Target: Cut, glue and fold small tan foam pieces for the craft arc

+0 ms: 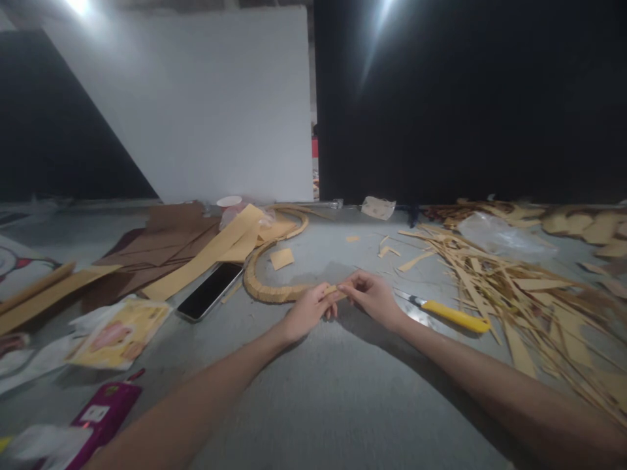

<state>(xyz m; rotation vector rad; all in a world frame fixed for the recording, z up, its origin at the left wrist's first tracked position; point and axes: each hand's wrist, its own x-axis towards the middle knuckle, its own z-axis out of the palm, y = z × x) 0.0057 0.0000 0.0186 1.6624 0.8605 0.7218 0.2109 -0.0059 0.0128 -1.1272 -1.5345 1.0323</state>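
A long curved band of tan segments (264,291) winds over the grey work surface and ends at my fingers. My left hand (311,310) is closed around that end. At the same spot my right hand (375,297) pinches a small tan strip (333,289) against the band with thumb and fingertips. The fingers partly hide where strip and band meet. Right of my right hand lies a yellow utility knife (455,316), its blade pointing toward the hand. A square tan piece (282,259) rests inside the band's curve.
Left of the band are a black phone (210,291), brown sheets (166,238), a yellow packet (120,333) and a magenta device (105,408). Tan offcuts (519,294) heap up on the right beside clear plastic (504,235). White (206,104) and black (465,98) panels stand behind.
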